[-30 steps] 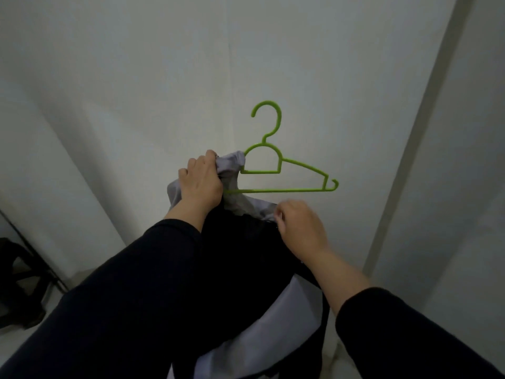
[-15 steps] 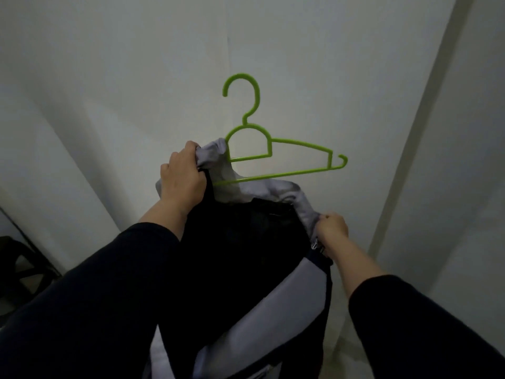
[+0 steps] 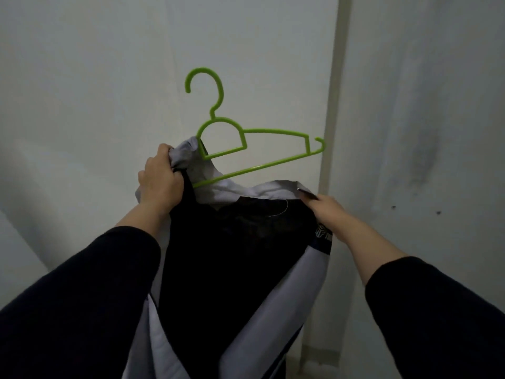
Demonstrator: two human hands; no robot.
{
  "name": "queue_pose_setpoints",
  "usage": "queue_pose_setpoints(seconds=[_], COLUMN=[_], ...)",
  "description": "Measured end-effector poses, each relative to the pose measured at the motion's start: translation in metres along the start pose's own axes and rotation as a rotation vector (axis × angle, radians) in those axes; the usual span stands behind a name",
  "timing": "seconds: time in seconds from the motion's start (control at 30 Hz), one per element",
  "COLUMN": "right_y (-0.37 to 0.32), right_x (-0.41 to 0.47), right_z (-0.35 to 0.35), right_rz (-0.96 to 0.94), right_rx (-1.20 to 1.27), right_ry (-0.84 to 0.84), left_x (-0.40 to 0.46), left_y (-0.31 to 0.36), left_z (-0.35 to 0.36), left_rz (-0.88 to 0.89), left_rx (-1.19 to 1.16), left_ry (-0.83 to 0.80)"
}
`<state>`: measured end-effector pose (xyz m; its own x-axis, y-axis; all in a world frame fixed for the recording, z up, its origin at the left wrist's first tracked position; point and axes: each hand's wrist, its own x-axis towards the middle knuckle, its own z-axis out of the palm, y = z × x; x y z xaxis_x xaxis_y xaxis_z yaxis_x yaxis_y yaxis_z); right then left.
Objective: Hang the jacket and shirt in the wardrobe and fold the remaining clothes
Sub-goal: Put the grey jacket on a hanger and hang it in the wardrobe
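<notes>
Left grip [image 3: 161, 181]: clenches grey collar with bright green plastic hanger [image 3: 246, 149]. Right grip [image 3: 326, 209]: pinches black-and-grey jacket [image 3: 235, 255] opening; draw it over your hanger's free arm.

Both hands carry it all: left hand [image 3: 161, 181] bunches the jacket [image 3: 235, 255] collar over the green hanger [image 3: 246, 149]; right hand [image 3: 328, 212] pinches its other edge.

No readable text shows anywhere. The only mark is a small white geometric emblem [image 3: 320, 232] printed on the black-and-grey fabric jacket [image 3: 235, 258], at about three o'clock of the garment, just below the person's right hand [image 3: 325, 212]; its shapes are too small and blurred to read as letters.
</notes>
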<state>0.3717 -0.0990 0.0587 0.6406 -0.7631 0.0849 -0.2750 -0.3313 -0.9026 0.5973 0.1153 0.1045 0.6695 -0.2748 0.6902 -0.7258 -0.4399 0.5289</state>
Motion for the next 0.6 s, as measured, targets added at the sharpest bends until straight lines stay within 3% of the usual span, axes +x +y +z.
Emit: queue_pose_setpoints(seconds=[0.1, 0.2, 0.43, 0.53, 0.6], right_y=[0.004, 0.003, -0.025, -0.037, -0.039], right_x=[-0.012, -0.031, -0.088, -0.116, -0.135], right_z=[-0.039, -0.086, -0.202, -0.241, -0.263], right_rz=[0.186, 0.192, 0.125, 0.109, 0.058], right_rx=[0.171, 0.216, 0.213, 0.028, -0.232], right_ry=[0.057, 0.177, 0.415, 0.568, 0.672], left_x=[0.001, -0.003, -0.004, -0.008, -0.014], left_y=[0.013, 0.047, 0.129, 0.174, 0.206], left_z=[0.007, 0.013, 0.043, 0.054, 0.061], left_rz=[0.112, 0.197, 0.555, 0.729, 0.809], left_rx=[-0.280, -0.397, -0.211, -0.061, 0.029], left_ry=[-0.098, -0.206, -0.329, -0.278, -0.179])
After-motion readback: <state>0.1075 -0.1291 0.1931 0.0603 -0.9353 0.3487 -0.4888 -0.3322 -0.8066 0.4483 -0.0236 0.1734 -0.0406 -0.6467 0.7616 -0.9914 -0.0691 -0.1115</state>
